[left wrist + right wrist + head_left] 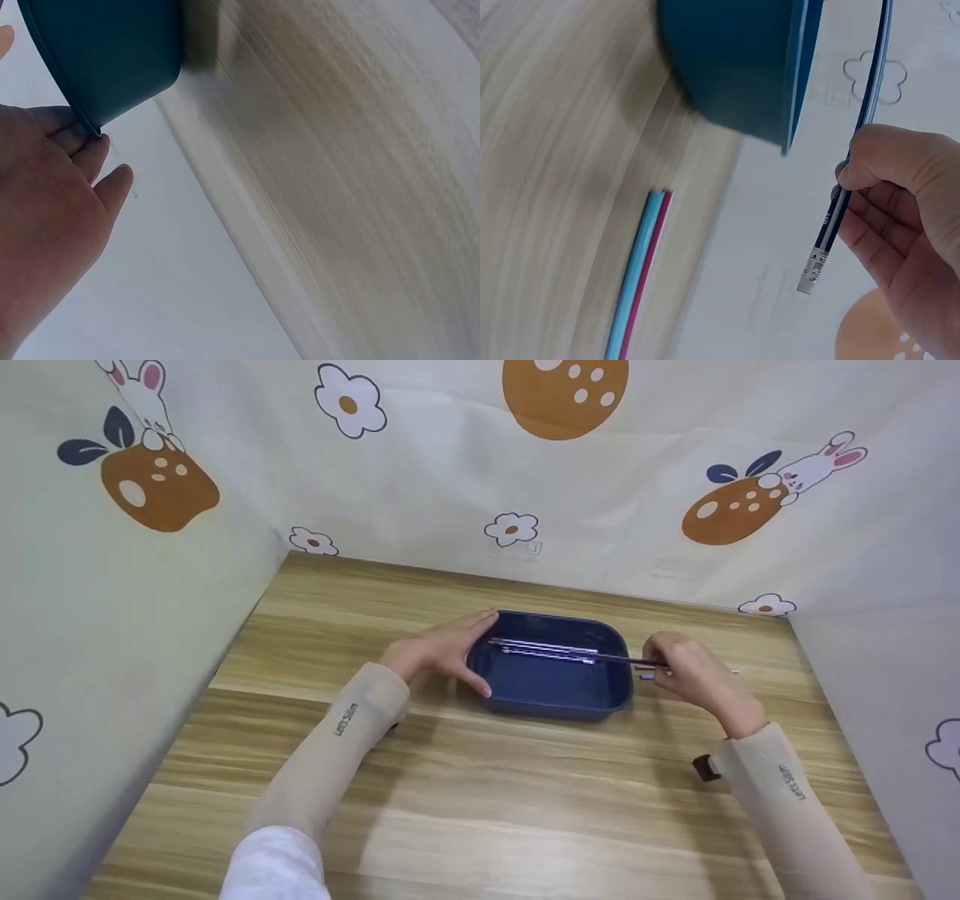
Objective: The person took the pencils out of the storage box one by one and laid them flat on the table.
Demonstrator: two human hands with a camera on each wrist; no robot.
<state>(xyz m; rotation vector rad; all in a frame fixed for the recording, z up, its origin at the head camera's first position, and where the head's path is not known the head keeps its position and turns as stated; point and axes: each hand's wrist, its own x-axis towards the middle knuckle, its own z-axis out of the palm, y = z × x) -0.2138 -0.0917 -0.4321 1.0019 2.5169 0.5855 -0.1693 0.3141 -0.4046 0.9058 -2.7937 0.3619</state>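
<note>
A dark blue, open rectangular box [551, 714] stands on the wooden table. My left hand [433, 651] holds its left end, thumb at the near corner and fingers at the far one; in the left wrist view those fingers touch the rim. Several shiny pencils [544, 649] lie lengthwise inside the box. Between thumb and fingers, my right hand [688, 669] pinches a dark striped pencil [830, 225] near its eraser end, the shaft reaching left over the box's right rim. Below that hand, a light blue pencil [635, 277] and a magenta one [646, 277] lie side by side on the table.
The wooden tabletop [480, 810] runs back to a pale wall covering [435, 487] printed with flowers, fruit and rabbits. Similar covering encloses the left and right sides. Both forearms wear beige sleeves [352, 727], and a small black device [706, 768] sits at the right wrist.
</note>
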